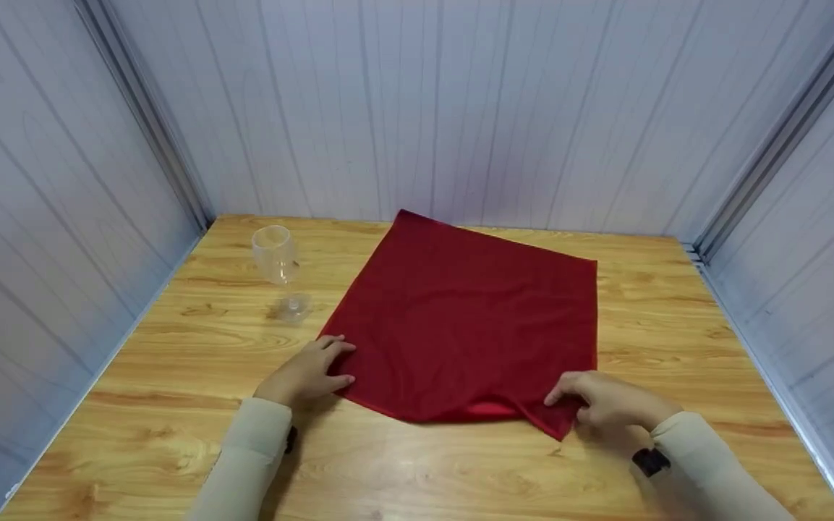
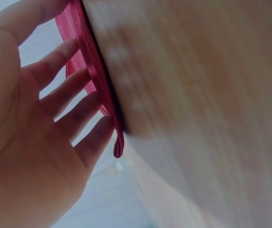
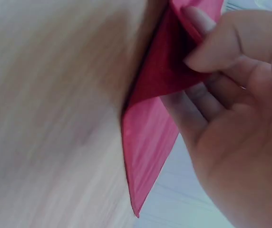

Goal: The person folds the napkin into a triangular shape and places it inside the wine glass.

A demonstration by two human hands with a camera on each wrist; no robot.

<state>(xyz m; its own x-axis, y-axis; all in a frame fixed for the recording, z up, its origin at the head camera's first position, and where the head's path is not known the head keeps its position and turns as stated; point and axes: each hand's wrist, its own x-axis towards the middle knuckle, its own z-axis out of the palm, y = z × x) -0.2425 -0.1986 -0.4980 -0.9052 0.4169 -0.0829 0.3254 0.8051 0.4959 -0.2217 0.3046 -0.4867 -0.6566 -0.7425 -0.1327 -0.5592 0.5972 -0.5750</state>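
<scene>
while the red cloth (image 1: 460, 318) is spread over the wooden table (image 1: 192, 376), its left corner is touched by the left hand (image 1: 308, 370), whose fingers are held apart. near the cloth's near right corner, the fabric is pinched between the thumb and fingers of the right hand (image 1: 608, 399), and the near edge beside it is raised in a fold. beyond the left hand, a clear stemmed glass (image 1: 275, 259) is stood upright, apart from the cloth. both arms are covered by light sleeves (image 1: 250, 441).
</scene>
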